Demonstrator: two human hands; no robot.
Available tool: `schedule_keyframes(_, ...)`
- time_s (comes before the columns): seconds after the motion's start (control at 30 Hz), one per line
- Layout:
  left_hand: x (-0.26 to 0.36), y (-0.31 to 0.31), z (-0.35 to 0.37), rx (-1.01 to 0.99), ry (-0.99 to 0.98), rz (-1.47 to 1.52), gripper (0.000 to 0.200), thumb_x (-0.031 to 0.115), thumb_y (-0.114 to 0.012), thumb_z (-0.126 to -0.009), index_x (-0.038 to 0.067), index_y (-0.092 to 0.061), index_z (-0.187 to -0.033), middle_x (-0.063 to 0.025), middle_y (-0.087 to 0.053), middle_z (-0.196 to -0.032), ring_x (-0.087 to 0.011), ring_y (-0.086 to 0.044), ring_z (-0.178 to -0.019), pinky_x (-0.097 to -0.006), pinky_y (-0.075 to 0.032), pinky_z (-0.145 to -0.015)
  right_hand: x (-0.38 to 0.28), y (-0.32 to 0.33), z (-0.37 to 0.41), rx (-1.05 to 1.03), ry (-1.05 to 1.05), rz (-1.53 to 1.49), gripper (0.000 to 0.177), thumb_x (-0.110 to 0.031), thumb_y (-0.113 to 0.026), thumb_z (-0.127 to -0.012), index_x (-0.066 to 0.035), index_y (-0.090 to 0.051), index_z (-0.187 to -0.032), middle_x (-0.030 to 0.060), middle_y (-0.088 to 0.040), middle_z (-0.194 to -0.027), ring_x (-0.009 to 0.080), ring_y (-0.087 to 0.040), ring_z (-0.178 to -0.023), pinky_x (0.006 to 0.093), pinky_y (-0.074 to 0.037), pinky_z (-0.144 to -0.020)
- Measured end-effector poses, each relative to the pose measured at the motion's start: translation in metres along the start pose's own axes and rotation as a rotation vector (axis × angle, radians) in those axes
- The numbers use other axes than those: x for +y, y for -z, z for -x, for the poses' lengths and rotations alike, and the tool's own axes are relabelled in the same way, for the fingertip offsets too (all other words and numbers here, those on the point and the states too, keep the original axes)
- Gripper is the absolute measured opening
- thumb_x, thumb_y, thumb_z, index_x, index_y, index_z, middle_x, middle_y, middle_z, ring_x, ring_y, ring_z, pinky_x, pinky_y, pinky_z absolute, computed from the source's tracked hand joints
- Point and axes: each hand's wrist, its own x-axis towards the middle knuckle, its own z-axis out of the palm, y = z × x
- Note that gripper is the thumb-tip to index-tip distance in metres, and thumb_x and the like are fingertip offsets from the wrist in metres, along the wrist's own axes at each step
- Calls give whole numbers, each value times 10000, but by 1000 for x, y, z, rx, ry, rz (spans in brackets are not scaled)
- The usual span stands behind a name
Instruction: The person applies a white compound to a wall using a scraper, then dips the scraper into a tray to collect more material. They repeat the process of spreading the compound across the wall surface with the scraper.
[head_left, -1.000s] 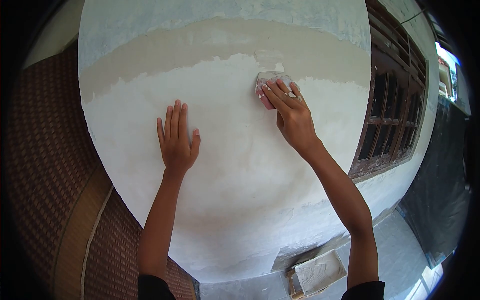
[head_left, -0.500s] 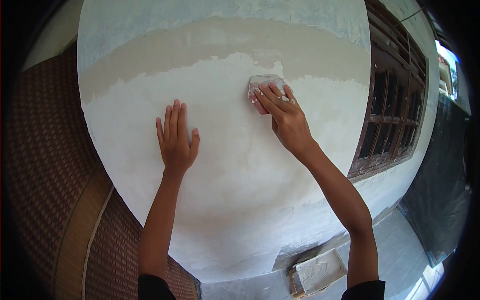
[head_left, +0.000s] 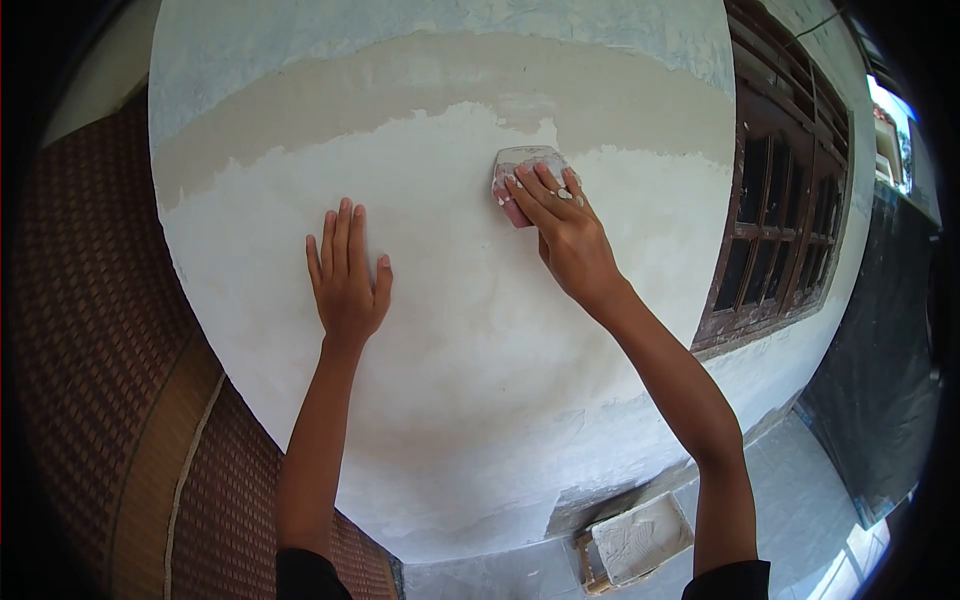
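Note:
My right hand [head_left: 572, 232] grips a flat putty scraper [head_left: 512, 190], pinkish and smeared with white filler, with the fingers spread over its back. The scraper lies against the wall [head_left: 450, 290], just below the ragged edge where white filler meets a beige band. Bits of filler cling to the fingers. To the left, my left hand [head_left: 348, 285] rests with its palm toward the wall, fingers stretched out and holding nothing. The scraper's underside is hidden.
On the grey tiled floor [head_left: 480, 575], a tray of white filler [head_left: 640, 545] stands at the wall's foot. A brown-framed window [head_left: 775, 220] is at right, beside a dark sheet [head_left: 865, 370]. Woven brown panels [head_left: 100, 300] line the left side.
The view has shifted slightly, moving the wall and both hands a little to the left in the picture. The scraper stays in my right hand at nearly the same spot.

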Motion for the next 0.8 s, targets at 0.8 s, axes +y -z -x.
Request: schedule_keyframes(0.8, 0, 0, -1, 6, -5, -5, 666, 174, -531, -950, 69, -345, -1581, -104, -343, -1645, -302, -272, -1539, -554, -137, -1248, 22, -5, -31, 134, -60, 59, 584, 146, -591, -833, -56, -605, -1381, 141, -599, -1430, 341, -534, -1368, 566, -353, -1186)
